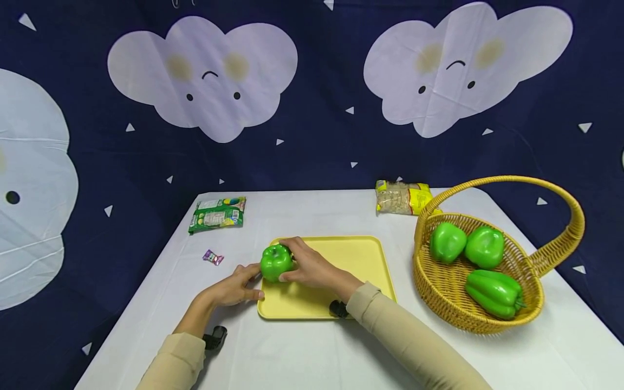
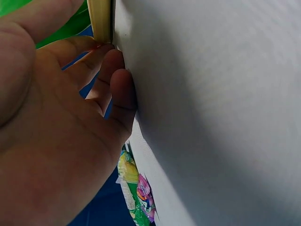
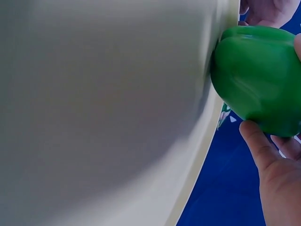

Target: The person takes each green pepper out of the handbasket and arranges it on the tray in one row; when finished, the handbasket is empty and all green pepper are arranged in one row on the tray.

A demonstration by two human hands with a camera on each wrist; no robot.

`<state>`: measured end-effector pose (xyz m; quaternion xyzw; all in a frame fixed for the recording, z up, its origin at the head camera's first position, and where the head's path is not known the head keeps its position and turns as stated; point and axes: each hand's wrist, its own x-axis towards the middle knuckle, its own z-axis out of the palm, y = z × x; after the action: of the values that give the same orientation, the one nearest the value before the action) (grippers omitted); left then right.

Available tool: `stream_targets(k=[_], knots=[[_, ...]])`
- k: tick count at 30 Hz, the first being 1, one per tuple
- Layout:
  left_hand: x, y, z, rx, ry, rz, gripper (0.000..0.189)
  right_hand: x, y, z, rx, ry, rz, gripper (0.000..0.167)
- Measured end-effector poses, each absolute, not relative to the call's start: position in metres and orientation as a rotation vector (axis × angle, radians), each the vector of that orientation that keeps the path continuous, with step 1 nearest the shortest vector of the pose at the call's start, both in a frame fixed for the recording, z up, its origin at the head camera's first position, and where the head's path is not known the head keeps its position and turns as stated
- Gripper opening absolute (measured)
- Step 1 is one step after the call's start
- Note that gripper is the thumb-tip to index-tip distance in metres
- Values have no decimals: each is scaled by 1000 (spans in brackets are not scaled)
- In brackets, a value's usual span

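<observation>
Apparently early on, gripping one green pepper (image 1: 275,264) in the right hand (image 1: 311,265) at the centre-frame tray (image 1: 346,260), with left hand (image 1: 235,287) loose at its edge and three peppers (image 1: 447,242) left in the lower-right basket (image 1: 434,300)

Left grip (image 1: 234,287) relaxed; right grip (image 1: 311,264) curled, pinching (forearms (image 1: 414,337) sleeved, angled inward).

Green pepper (image 1: 275,263), yellow tray (image 1: 351,254), white tablecloth (image 1: 292,352), navy cloud-patterned backdrop (image 1: 322,141)
</observation>
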<state>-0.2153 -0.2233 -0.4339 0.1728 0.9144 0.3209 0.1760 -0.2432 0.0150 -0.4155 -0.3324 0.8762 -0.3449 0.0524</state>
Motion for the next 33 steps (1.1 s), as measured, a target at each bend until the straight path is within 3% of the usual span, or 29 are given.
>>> stream_targets(k=[33], knots=[[-217,-223,-434,488,2610,881,76,-233,36,-401,-1001,2627,-1172,84]])
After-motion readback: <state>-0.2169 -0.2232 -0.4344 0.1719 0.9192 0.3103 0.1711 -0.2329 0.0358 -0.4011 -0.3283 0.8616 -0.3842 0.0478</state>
